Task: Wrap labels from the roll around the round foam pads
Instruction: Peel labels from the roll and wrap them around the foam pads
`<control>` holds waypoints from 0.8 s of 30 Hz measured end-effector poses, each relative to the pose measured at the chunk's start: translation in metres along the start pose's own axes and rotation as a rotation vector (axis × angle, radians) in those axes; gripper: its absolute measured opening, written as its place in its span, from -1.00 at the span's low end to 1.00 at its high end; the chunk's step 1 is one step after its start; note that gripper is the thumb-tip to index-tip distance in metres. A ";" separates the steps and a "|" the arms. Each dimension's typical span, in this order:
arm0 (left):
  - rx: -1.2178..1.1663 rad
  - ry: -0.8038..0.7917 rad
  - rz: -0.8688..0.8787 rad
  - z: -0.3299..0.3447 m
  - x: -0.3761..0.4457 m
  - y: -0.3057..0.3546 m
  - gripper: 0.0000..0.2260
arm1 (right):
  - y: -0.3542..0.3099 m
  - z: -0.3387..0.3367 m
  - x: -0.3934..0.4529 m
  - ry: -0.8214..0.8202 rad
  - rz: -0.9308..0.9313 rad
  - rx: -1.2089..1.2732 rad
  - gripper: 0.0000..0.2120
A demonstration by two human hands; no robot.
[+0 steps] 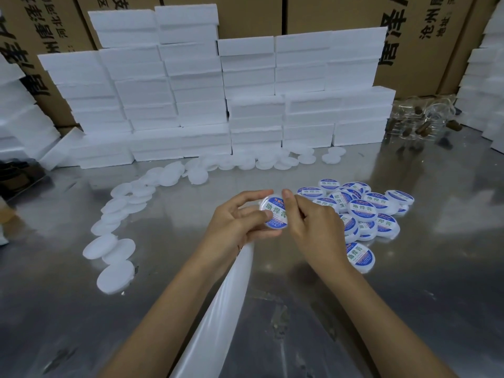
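A white backing strip (218, 309) runs from the near edge up toward 12 o'clock into the left hand (240, 219), whose fingers curl round a labelled foam pad (274, 212). The right hand (311, 222) pinches the pad's rim at 1 o'clock. Finished pads (362, 211) lie at 3 o'clock on the desk (409, 296), bare pads (117, 252) at 9.

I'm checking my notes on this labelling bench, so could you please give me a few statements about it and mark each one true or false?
1. Both hands hold one labelled pad. True: the left hand and right hand grip the labelled pad.
2. The finished pads lie left of the hands. False: the finished pile lies to their right.
3. Plain white pads lie on the table's left. True.
4. The white strip runs away towards the boxes. False: it trails from the left hand back towards the person.
5. The foam blocks are stacked behind the pads. True.
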State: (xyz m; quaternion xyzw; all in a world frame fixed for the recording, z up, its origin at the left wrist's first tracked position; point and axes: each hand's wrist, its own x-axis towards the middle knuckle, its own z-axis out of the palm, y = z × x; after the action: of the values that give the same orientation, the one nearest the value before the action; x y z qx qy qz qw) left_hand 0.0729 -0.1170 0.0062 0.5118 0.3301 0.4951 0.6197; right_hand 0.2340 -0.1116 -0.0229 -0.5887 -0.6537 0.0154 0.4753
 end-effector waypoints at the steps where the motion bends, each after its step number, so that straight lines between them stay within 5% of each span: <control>1: 0.015 0.010 0.004 0.001 0.000 0.000 -0.71 | 0.000 0.000 0.000 -0.018 -0.001 0.022 -0.57; 5: 0.134 0.154 0.060 0.005 0.000 0.001 -0.75 | 0.002 0.000 -0.001 -0.131 -0.037 0.119 -0.63; 8: 0.197 0.246 0.103 0.003 0.000 0.001 -0.77 | 0.002 0.003 -0.003 -0.243 -0.032 0.095 -0.49; 12: 0.184 0.302 0.181 0.001 0.001 0.002 -0.80 | 0.003 0.003 -0.003 -0.192 -0.103 -0.026 -0.40; 17: 0.197 0.286 0.169 0.004 0.000 0.002 -0.77 | 0.001 0.001 -0.002 -0.116 -0.160 -0.034 -0.58; 24: 0.231 0.257 0.175 0.005 -0.001 -0.001 -0.88 | 0.008 -0.003 0.003 -0.132 -0.025 0.035 -0.59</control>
State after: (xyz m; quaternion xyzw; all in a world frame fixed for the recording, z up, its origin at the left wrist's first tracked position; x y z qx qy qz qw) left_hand 0.0778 -0.1193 0.0068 0.5388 0.4156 0.5670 0.4642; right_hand 0.2425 -0.1078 -0.0241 -0.5696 -0.6906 0.0598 0.4417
